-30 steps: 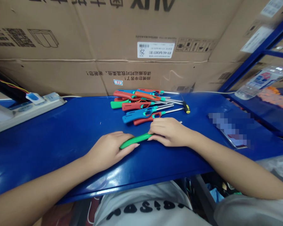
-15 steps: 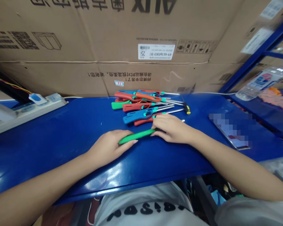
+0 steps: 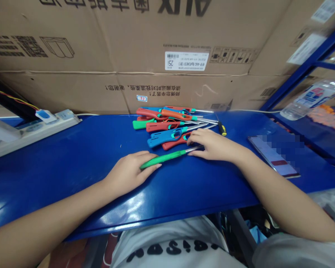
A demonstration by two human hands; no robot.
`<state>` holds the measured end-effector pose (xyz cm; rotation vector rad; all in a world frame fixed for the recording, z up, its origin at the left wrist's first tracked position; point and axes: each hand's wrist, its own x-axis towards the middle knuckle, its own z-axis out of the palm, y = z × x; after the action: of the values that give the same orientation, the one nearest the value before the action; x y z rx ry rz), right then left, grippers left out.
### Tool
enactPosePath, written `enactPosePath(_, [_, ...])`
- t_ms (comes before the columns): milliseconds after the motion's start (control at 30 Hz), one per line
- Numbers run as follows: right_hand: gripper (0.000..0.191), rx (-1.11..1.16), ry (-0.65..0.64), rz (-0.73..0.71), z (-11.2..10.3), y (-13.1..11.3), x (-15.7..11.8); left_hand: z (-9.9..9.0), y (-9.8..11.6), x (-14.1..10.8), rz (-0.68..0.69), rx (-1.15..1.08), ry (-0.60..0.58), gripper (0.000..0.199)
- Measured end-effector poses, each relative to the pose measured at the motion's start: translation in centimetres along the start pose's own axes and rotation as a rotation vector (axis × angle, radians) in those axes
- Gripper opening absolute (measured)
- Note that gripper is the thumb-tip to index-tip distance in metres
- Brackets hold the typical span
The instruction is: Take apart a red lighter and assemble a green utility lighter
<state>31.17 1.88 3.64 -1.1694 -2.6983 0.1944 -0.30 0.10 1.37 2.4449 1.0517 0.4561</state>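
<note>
My left hand (image 3: 131,169) grips the handle end of a green long-nosed lighter (image 3: 163,158), held edge-on just above the blue table. At its other end, my right hand (image 3: 212,144) has thumb and fingers curled about the metal tube, whose tip is hidden in that hand. Behind the hands lies a loose pile of similar lighters: a blue lighter (image 3: 163,137), a red lighter (image 3: 163,126), an orange lighter (image 3: 175,113) and a second green lighter (image 3: 142,124). One red lighter (image 3: 174,142) lies close to my right fingertips, partly covered.
A small yellow-and-black screwdriver handle (image 3: 222,128) lies right of the pile. Further right are a phone (image 3: 276,156) and a plastic bottle (image 3: 309,98). A power strip (image 3: 35,130) runs along the left. A large cardboard box (image 3: 114,48) stands behind the blue table (image 3: 95,149).
My right hand has shifted right along the green lighter, from its green body to the metal tube, which now shows. My left hand keeps its grip, nearly still.
</note>
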Motion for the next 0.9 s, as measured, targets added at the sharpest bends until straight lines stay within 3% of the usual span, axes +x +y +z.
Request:
enactPosePath(200, [0.008, -0.064, 0.027, 0.085, -1.4, 1.8, -0.5, 0.0, 0.0, 0.1, -0.058, -0.01, 0.015, 0.031])
enactPosePath(633, [0.015, -0.106, 0.053, 0.067, -2.4, 3.6, -1.5, 0.0, 0.1, -0.1, -0.049, -0.028, 0.024, 0.032])
enactPosePath(733, [0.02, 0.06, 0.014, -0.03, -1.7, 3.0, -1.0, 0.0, 0.0, -0.1, -0.008, -0.022, 0.009, 0.031])
enactPosePath(900, [0.018, 0.271, 0.014, -0.134, 0.5, -0.5, 0.1, 0.3, 0.5, -0.3, 0.084, -0.031, 0.001, 0.027])
